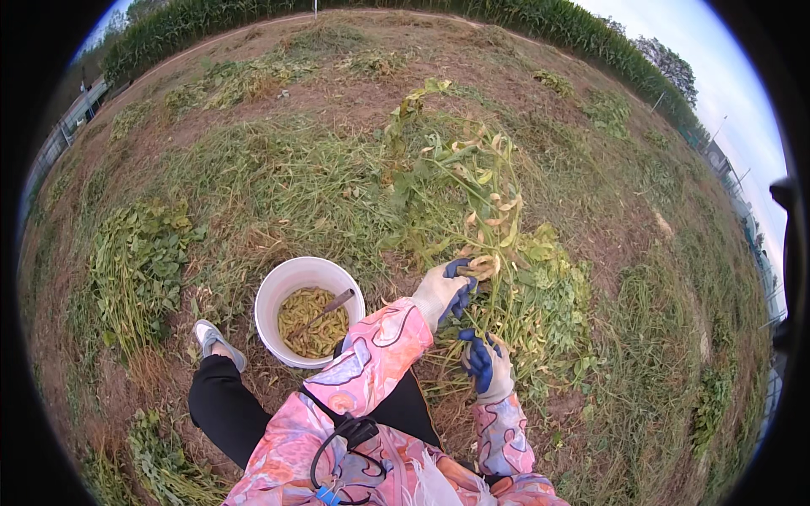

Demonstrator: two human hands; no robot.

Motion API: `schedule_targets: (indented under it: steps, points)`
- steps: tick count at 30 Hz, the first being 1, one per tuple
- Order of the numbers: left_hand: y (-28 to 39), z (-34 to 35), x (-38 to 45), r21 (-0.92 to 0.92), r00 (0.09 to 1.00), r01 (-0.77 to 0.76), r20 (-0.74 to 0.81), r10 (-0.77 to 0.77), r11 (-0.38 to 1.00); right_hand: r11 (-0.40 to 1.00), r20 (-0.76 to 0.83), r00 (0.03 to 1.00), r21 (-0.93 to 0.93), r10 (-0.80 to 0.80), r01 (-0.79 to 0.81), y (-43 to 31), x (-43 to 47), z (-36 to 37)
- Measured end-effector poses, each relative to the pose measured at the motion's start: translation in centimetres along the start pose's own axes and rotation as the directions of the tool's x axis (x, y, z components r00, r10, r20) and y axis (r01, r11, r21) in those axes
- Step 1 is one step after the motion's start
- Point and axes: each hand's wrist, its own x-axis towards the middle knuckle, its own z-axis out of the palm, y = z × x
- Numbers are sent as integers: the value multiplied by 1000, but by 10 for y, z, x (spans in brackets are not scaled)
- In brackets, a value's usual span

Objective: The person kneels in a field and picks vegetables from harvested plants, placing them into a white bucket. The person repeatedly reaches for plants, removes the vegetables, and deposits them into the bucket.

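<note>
My left hand [452,291], in a white glove with blue-coated palm and fingers, grips yellowed pods and leaves partway up an uprooted bean plant [490,209]. Its leafy top leans away from me, with drying pods along the stem. Lower down, my right hand [487,365], gloved alike, is closed around the stem end. To the left stands a white plastic bucket [269,326], partly filled with yellow-green bean pods [310,307]. A tool with a wooden handle [338,300] rests in it, its far end lying on the pods.
A heap of pulled bean plants [550,303] lies beside my right hand. Another bundle of bean plants [136,272] lies left of the bucket. My left shoe [218,341] is between them. Cut grass [285,177] covers much of the soil, and tall corn [209,28] borders the field.
</note>
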Motion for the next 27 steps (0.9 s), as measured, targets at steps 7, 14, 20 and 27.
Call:
schedule_targets:
  steps: [7, 14, 20, 27]
  points:
    - [1, 2, -1, -89, 993, -3, 120, 14, 996, 999, -6, 1000, 40, 20, -19, -5, -2, 5]
    - [2, 2, -1, -154, 992, 120, 69, -110, 981, 998, -21, 999, 43, 43, -42, 2, -5, 5]
    - [1, 5, -1, 93, 997, 60, -55, -55, 994, 988, 18, 999, 145, 46, -48, 8, -3, -8]
    - [13, -4, -3, 54, 990, 110, 80, -114, 992, 994, -36, 999, 113, 19, -15, 7, -5, 2]
